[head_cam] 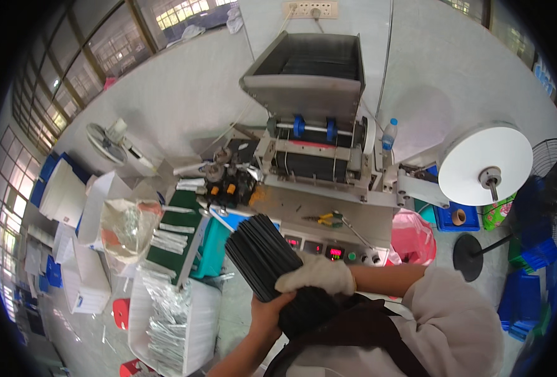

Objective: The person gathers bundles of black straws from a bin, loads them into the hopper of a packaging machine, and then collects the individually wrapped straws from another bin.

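A thick bundle of long black sticks, perhaps straws [262, 249], slants across my front, its far end towards the machine. My right hand [318, 275], in a whitish glove, lies over the top of the bundle and grips it. Bare, my left hand [270, 311] holds it from below and the left side; most of its fingers are hidden under the bundle. Beyond stands a packaging machine with a metal hopper [302, 89] on top. Similar black sticks [321, 66] lie in the hopper, and more show at the black roller section [311, 166] below.
Pliers [325, 219] lie on the machine's metal top [283, 200], above a lit control panel [314, 247]. A green conveyor belt [172, 254] carries white wrapped pieces towards a white bin [203, 320] of wrapped pieces. At right are a white film reel [481, 165] and a pink bag [410, 235].
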Available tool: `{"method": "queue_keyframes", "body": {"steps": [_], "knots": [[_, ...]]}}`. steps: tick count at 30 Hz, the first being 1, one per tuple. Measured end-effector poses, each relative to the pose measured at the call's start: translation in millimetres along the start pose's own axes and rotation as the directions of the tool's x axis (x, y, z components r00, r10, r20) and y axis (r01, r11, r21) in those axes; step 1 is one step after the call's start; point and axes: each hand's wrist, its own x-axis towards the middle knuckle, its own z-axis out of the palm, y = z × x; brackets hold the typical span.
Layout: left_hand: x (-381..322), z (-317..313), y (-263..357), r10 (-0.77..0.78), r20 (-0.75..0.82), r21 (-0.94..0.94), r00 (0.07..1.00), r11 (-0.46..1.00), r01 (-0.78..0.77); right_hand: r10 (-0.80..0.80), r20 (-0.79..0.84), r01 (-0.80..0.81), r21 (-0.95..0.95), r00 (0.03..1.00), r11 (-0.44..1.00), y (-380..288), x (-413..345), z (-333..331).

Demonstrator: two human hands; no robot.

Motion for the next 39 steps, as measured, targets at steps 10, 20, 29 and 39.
{"method": "queue_keyframes", "body": {"steps": [10,20,29,39], "knots": [[127.7,228.8,231.5,0.345,0.302,-0.229,0.889,0.931,-0.284,-0.188,0.780,0.797,-0.604,0.596,0.022,-347.6,99.3,-144.4],[280.5,350.1,221.6,0.150,-0.067,0.171,0.986,0.976,-0.136,-0.243,-0.270,-0.230,-0.956,0.932,0.179,-375.1,151.4,-298.9],[281.1,311.8,257.3,-0.210,0.237,0.810,0.949,0.582,-0.074,-0.033,-0.439,-0.426,-0.848,0.898,-0.317,-352.9,155.7,-252.5],[291.3,304.3,281.3,-0.255,0.353,0.933,0.900,0.162,-0.320,-0.089,-0.063,-0.078,-0.982,0.994,-0.169,-356.9,135.9,-295.3]]}}
